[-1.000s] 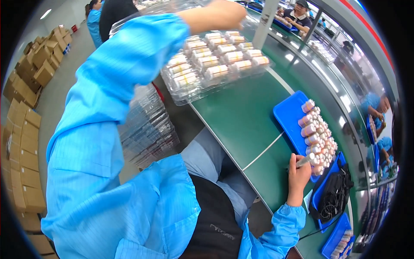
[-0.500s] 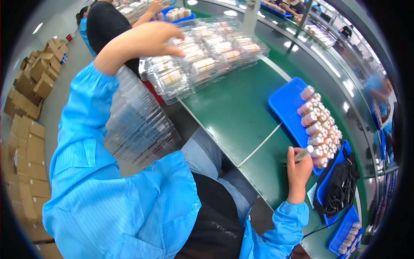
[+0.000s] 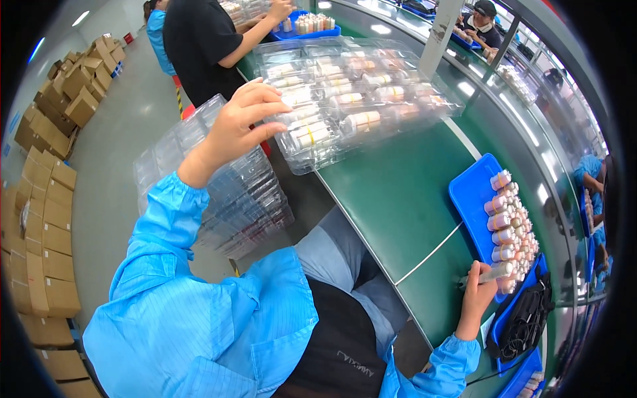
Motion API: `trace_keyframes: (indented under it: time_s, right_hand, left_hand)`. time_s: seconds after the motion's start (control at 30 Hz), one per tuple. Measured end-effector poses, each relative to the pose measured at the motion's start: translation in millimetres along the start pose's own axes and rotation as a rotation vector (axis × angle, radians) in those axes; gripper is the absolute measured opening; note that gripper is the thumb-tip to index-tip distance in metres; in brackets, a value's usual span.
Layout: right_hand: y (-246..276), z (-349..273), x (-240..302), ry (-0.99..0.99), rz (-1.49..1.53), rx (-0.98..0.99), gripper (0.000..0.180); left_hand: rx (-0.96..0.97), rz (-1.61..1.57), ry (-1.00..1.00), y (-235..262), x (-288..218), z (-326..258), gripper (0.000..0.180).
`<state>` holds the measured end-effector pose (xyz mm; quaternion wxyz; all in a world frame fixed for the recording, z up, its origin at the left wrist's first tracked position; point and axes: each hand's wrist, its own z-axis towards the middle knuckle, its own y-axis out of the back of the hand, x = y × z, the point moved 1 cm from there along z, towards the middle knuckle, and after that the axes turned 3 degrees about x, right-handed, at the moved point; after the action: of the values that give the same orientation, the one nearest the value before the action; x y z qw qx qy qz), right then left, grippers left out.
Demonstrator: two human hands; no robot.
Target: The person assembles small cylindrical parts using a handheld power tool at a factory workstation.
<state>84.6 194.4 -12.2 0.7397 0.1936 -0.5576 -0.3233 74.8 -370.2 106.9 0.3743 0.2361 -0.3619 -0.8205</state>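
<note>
My left hand (image 3: 242,125) is at the near left edge of a clear plastic tray (image 3: 315,158), thumb and fingers apart, fingertips at the tray's rim. In the tray's pockets sit bundles of small white and pink cylinders (image 3: 361,121), several tied with yellow bands. Closed round a pale marker pen (image 3: 497,272), my right hand (image 3: 476,297) is beside a blue tray (image 3: 470,192). That blue tray carries many upright pinkish cylinders (image 3: 504,219) with silvery ends. Whether the left fingers pinch the plastic is hard to tell.
Stacked clear trays (image 3: 249,199) stand left of the green table (image 3: 378,179). A black cabled bundle (image 3: 521,325) lies in another blue tray at right. A person in black (image 3: 199,46) works beyond, near a metal post (image 3: 441,40). Cardboard boxes (image 3: 56,232) line the left.
My left hand has come down from above the clear tray to its near left edge. The right hand still holds the marker pen, now tilted flatter. The whole view has shifted.
</note>
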Motion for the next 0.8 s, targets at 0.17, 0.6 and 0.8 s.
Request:
trace_keyframes:
  time_s: [0.17,0.6,0.8]
  right_hand:
    - [-0.5,-0.6,-2.8,0.012,-0.039,-0.025,0.025]
    - [2.2,-1.3,23.0,0.158,-0.153,-0.019,0.017]
    - [3.8,-1.0,27.0,0.2,-0.202,-0.009,0.018]
  left_hand:
    - [0.009,0.072,-0.052,-40.3,-55.1,13.6,0.033]
    - [-0.12,0.128,0.011,-68.5,-45.9,-5.2,0.025]
    - [-0.169,0.198,0.031,-64.6,-45.7,-4.3,0.023]
